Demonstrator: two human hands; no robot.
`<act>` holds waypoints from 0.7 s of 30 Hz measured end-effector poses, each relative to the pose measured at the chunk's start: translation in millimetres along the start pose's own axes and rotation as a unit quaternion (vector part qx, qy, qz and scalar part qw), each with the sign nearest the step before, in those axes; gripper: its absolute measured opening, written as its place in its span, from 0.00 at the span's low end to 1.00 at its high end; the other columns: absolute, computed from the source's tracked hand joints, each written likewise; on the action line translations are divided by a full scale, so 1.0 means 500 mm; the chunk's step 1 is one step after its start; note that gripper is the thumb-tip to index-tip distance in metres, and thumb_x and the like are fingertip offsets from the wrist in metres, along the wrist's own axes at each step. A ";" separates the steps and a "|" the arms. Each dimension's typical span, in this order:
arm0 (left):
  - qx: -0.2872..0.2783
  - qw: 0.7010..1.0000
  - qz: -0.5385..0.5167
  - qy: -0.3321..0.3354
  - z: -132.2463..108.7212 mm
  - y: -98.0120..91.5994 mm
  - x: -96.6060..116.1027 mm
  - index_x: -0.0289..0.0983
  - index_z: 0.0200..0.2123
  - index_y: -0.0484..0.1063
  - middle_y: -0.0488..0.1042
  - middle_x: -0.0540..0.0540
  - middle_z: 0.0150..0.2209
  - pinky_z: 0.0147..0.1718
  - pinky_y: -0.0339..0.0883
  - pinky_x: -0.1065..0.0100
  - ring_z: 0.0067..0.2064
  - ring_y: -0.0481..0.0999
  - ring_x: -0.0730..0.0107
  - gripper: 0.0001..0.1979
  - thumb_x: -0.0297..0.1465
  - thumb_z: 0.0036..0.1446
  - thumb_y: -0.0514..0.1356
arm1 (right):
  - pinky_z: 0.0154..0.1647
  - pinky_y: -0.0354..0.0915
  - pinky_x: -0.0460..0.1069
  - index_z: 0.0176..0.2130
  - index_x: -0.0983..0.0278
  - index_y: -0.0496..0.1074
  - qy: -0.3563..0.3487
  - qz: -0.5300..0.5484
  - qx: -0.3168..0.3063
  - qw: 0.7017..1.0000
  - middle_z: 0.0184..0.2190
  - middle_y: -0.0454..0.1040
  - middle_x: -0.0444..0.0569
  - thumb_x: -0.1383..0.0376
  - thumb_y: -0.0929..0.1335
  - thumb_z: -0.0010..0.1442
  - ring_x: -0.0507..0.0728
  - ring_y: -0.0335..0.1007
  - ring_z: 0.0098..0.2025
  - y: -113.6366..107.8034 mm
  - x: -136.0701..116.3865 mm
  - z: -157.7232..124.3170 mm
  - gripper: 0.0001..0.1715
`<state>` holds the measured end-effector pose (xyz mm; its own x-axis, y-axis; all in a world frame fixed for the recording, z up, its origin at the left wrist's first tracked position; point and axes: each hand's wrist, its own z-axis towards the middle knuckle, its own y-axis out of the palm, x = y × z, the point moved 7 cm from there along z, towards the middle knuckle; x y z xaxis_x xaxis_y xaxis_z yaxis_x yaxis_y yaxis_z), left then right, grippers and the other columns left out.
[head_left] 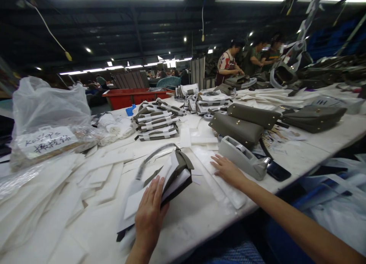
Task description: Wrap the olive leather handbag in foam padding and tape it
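A dark olive handbag (184,160) lies tilted on the table in front of me, partly covered by white padding sheets (137,200). Its strap (148,157), wrapped in pale material, arches on the far left side. My left hand (151,206) grips the bag over the white sheet, fingers along the top and thumb at the near side. To the right, my right hand (227,172) is open, its fingers spread over a stack of clear plastic sleeves (213,180). Just beyond that hand stands a grey tape dispenser (243,157).
White foam sheets (37,218) spread across the left. Stacked wrapped bags (157,123) and unwrapped olive bags (240,126) stand further back. A phone (277,170) lies near the right table edge. A clear plastic sack (51,107) sits at left; co-workers (227,65) stand across the table.
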<state>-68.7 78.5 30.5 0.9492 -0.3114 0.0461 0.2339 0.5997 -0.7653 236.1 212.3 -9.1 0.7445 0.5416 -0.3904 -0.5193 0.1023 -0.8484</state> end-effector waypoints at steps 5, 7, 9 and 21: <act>-0.035 0.999 0.000 -0.003 0.000 0.005 0.007 0.43 0.72 0.39 0.58 0.42 0.68 0.61 0.64 0.50 0.66 0.62 0.54 0.38 0.23 0.63 0.51 | 0.62 0.61 0.67 0.40 0.58 0.81 -0.034 -0.024 -0.028 0.999 0.48 0.80 0.49 0.66 0.69 0.62 0.66 0.69 0.59 0.015 0.029 0.020 0.09; -0.037 0.999 0.001 -0.003 0.000 0.005 0.008 0.43 0.72 0.39 0.58 0.42 0.68 0.61 0.64 0.49 0.66 0.62 0.55 0.38 0.22 0.63 0.51 | 0.61 0.62 0.66 0.40 0.58 0.81 -0.035 -0.027 -0.025 0.999 0.47 0.81 0.50 0.66 0.67 0.64 0.65 0.71 0.57 0.012 0.027 0.026 0.11; -0.030 1.000 -0.001 -0.007 0.001 0.005 0.004 0.43 0.72 0.39 0.58 0.42 0.68 0.61 0.65 0.49 0.66 0.63 0.54 0.37 0.23 0.63 0.51 | 0.60 0.62 0.66 0.42 0.59 0.80 -0.033 -0.026 -0.020 0.999 0.47 0.81 0.51 0.65 0.65 0.66 0.64 0.74 0.54 0.007 0.026 0.031 0.13; -0.014 0.999 -0.007 -0.031 0.002 0.000 -0.009 0.43 0.72 0.39 0.60 0.43 0.67 0.62 0.63 0.53 0.65 0.64 0.54 0.39 0.24 0.62 0.54 | 0.57 0.65 0.61 0.37 0.60 0.80 -0.041 0.003 -0.011 0.999 0.43 0.81 0.50 0.64 0.67 0.64 0.62 0.75 0.50 0.024 0.020 0.044 0.10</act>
<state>-72.9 80.6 30.7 0.9570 -0.2736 0.0959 0.2424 0.5737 -0.7824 228.1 237.2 -15.3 0.7041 0.6091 -0.3650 -0.5136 0.0819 -0.8541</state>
